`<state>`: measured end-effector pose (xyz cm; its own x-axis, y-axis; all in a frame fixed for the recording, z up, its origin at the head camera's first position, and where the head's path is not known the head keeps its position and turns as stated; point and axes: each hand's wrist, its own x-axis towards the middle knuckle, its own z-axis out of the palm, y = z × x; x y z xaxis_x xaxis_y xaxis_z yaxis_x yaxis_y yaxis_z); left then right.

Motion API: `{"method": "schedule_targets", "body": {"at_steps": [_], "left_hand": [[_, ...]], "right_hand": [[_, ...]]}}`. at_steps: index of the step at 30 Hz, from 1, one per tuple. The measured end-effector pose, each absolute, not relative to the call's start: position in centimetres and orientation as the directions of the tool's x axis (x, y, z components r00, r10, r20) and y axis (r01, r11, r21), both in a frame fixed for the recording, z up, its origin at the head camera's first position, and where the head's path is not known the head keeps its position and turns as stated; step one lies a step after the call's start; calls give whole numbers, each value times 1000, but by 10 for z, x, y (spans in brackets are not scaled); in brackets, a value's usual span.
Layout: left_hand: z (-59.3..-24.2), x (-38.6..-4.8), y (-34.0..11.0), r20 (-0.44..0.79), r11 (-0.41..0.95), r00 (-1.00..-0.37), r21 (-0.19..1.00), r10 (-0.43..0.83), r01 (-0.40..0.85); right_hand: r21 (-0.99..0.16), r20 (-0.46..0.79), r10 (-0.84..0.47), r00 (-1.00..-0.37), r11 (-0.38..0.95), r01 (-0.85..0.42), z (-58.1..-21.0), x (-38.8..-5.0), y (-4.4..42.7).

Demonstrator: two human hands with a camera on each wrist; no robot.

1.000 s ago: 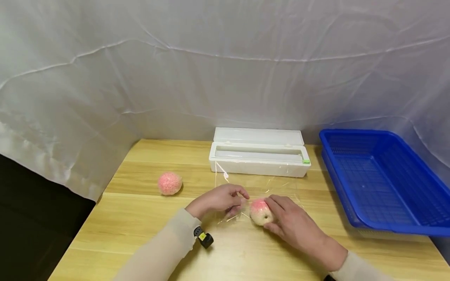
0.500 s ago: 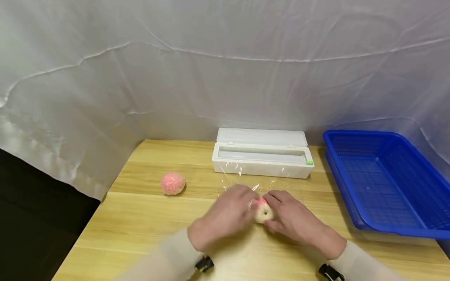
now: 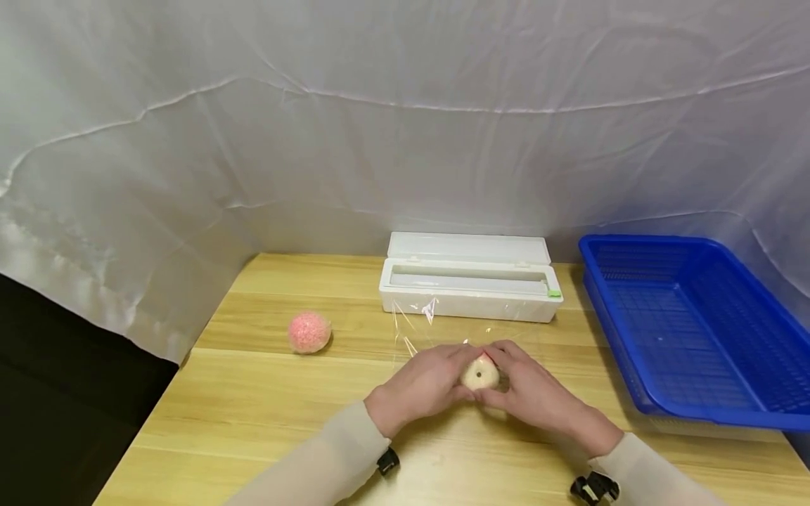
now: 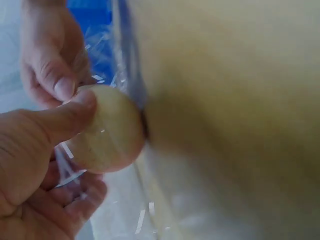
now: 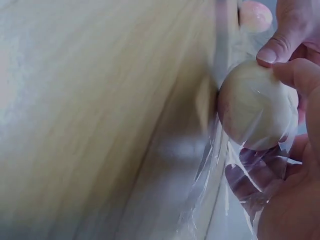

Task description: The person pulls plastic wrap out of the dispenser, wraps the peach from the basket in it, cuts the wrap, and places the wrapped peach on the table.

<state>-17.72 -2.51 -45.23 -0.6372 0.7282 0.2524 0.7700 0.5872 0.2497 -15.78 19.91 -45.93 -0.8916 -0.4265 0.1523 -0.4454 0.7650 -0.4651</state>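
Note:
A cream and pink peach [image 3: 479, 376] with a small dark hole in its near side sits between both hands at the front middle of the table. My left hand [image 3: 427, 383] grips it from the left, with the thumb [image 4: 75, 112] laid across it. From the right, my right hand [image 3: 534, 390] holds the same peach, and the two thumbs lie close together. Clear cling film [image 5: 202, 187] lies against the peach and is bunched under the fingers in both wrist views. Beyond the hands, the film's sheet spreads over the wood toward the white box. The fruit's far side is hidden.
A long white film dispenser box [image 3: 468, 302] stands behind the hands with its lid raised. At the left lies a second pink peach [image 3: 309, 332], seemingly wrapped. A blue plastic basket [image 3: 607, 337] stands on the right. Pale cloth [image 3: 405, 154] hangs behind the wooden table [image 3: 253, 393].
My left hand has moved right, from the film beside the peach onto the peach itself. The right hand has stayed on the peach, which has turned slightly so less pink shows.

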Motion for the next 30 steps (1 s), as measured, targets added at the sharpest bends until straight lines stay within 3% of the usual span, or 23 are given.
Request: {"method": "schedule_targets", "body": {"at_steps": [4, 8, 10, 12, 19, 23, 30], "left_hand": [[-445, -184, -24, 177, 587, -649, 301, 740, 752], [-440, -193, -27, 113, 600, -674, 367, 730, 711], [-439, -197, -28, 80, 598, -686, 425, 723, 680], [-438, -202, -29, 48, 591, -694, 485, 718, 645], [-442, -220, -39, -14, 562, -729, 647, 685, 515], [-441, -227, -42, -45, 585, -753, 660, 657, 471], [-440, -232, -39, -35, 630, -767, 595, 641, 499]], "right_hand": [[-293, 290, -441, -849, 804, -518, -459, -153, 205], [-42, 470, -544, -695, 772, -634, -460, -150, 200], [-6, 495, -576, -651, 747, -665, -463, -152, 195], [-35, 478, -566, -671, 751, -659, -466, -157, 192], [-331, 302, -455, -838, 774, -539, -462, -175, 194], [-424, 196, -451, -871, 762, -490, -456, -187, 193], [-510, 66, -438, -896, 758, -408, -451, -202, 198]]}}
